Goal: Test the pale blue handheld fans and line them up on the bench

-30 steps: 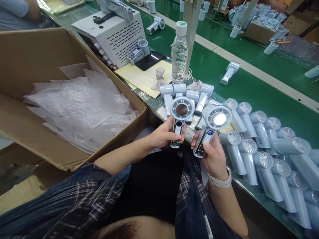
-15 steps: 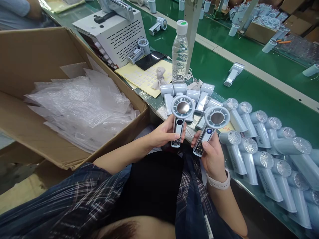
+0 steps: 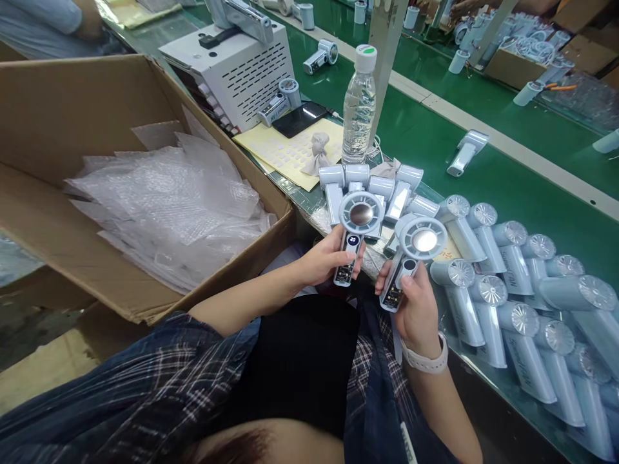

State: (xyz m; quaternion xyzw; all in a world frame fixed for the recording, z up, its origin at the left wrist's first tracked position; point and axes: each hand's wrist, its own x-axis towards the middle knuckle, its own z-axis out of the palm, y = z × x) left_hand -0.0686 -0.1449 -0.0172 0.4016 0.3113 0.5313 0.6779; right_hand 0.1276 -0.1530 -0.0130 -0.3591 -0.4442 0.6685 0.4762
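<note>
Each hand is wrapped round a light-blue handheld fan. The fan (image 3: 360, 212) in my left hand (image 3: 329, 259) faces me upright, its small round display lit with "20". My left thumb presses on the handle below that display. In my right hand (image 3: 416, 303) a second fan (image 3: 423, 238) leans to the right, its round display dark. My right thumb rests on its handle near the display. Just behind the two fans lie several unwrapped fans (image 3: 331, 175) at the table edge. To the right, several fans in clear wrap (image 3: 515, 322) lie in rows.
A cardboard box (image 3: 232, 283) of bubble-wrap bags (image 3: 174, 193) stands on the left. Behind are a white vented device (image 3: 251, 71), a black phone (image 3: 300, 118), a yellow sheet (image 3: 285, 158) and a water bottle (image 3: 359, 109). A single fan (image 3: 467, 153) lies on the green conveyor (image 3: 532, 148).
The left fan's display has gone from dark to lit "20", while the right fan's display has gone from "20" to dark. Both hands keep their hold; the view has shifted slightly.
</note>
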